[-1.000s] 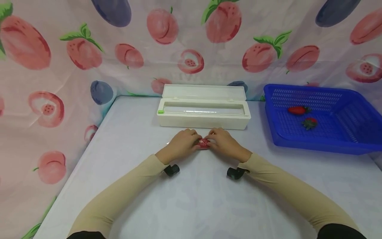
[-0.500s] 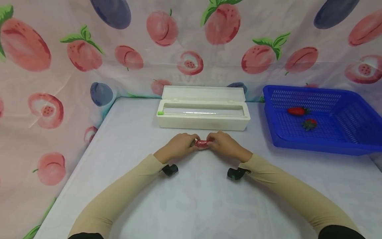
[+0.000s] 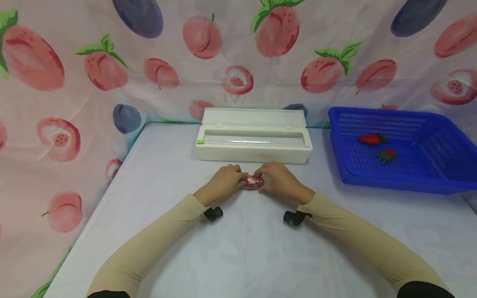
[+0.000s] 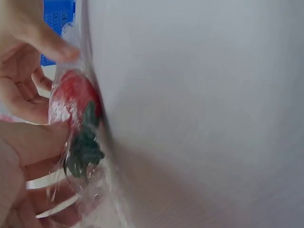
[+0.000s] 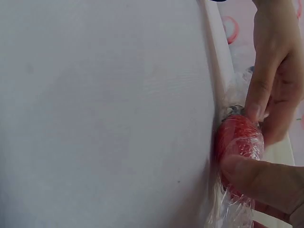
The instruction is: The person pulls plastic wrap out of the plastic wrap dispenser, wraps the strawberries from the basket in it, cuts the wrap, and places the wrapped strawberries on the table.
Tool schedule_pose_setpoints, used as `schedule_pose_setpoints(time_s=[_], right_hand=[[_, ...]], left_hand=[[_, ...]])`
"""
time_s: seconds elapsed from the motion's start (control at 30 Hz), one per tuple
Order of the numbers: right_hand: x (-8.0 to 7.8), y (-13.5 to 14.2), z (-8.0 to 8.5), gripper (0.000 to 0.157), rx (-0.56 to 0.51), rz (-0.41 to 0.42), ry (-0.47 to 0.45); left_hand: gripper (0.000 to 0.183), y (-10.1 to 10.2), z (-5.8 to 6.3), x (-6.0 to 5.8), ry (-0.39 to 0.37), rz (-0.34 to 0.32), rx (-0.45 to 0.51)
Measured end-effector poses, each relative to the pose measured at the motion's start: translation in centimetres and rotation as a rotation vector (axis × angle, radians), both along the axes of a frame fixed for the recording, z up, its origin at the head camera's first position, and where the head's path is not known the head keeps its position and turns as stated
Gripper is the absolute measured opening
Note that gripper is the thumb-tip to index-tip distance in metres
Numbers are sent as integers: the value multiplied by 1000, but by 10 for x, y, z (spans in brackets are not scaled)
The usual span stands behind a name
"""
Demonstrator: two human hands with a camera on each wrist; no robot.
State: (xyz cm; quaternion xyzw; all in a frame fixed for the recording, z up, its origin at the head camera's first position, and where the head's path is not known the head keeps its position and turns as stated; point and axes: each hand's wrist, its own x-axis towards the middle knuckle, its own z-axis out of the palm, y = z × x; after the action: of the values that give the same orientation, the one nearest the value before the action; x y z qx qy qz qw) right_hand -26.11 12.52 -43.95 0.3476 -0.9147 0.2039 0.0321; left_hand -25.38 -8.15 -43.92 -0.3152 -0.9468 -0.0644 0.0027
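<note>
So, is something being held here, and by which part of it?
Yes, a film-wrapped strawberry: left fingers at its leafy end, right fingers toward its tip.

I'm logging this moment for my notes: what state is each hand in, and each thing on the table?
Wrapped strawberry: inside clear film, loose film at both ends
Left hand: holding its leafy end
Right hand: holding its other end
White box: lid open
Blue basket: upright
Two strawberries: lying in the basket, apart, no film visible on them
</note>
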Motion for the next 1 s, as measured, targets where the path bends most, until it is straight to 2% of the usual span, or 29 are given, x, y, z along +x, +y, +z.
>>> schedule_pose_setpoints(time_s=[0.13, 0.33, 0.53, 0.7, 0.87, 1.0], right_hand=[[0, 1, -3, 28, -3, -16, 5], [-3, 4, -8, 21, -29, -43, -73], [-3, 6, -6, 33, -8, -99, -155], [0, 7, -5, 27, -9, -162, -141], [2, 2, -3, 22, -137, -205, -131], [5, -2, 2, 16, -264, -170, -173]], left_hand=[[39, 2, 4, 3, 27, -8, 52], [39, 3, 5, -1, 25, 4, -22], [21, 2, 1, -4, -2, 82, 12], [24, 1, 1, -2, -10, 178, 78], [27, 4, 3, -2, -57, 260, 127], [27, 7, 5, -2, -82, 274, 139]])
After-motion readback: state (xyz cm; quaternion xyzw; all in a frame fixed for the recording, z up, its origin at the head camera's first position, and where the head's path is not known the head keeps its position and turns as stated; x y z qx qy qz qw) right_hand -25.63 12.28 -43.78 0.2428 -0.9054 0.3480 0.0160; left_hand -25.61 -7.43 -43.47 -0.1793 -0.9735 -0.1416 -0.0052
